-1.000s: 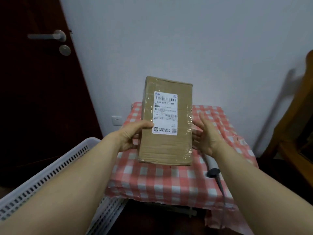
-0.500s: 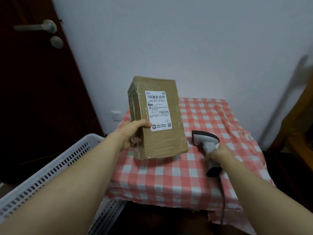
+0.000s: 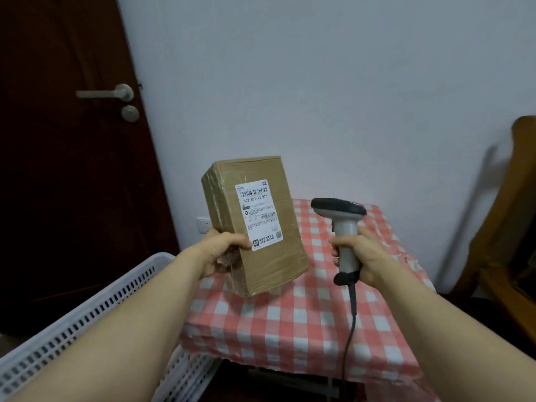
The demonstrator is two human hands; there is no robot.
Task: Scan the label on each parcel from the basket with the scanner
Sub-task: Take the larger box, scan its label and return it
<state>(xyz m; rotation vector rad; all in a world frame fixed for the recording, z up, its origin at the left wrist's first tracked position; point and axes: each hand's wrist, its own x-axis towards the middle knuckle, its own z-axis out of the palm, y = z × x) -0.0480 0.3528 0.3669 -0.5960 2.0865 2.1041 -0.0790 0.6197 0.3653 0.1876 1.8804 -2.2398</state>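
A brown cardboard parcel (image 3: 272, 250) wrapped in clear tape is held upright above the table by my left hand (image 3: 223, 253), which grips its lower left edge. Its white shipping label (image 3: 259, 214) with barcodes faces me. My right hand (image 3: 358, 256) grips the handle of a grey and black scanner (image 3: 340, 219), raised just right of the parcel, its head pointing left towards the label. A black cable (image 3: 351, 323) hangs from the scanner's base.
A small table with a red and white checked cloth (image 3: 290, 323) lies under both hands. A white slotted plastic basket (image 3: 95, 311) stands at the lower left. A dark door (image 3: 63, 169) is at left, wooden furniture (image 3: 510, 227) at right.
My right hand let go of the parcel, took the scanner from the table and lifted it beside the parcel. The parcel, now in my left hand alone, tilted slightly.
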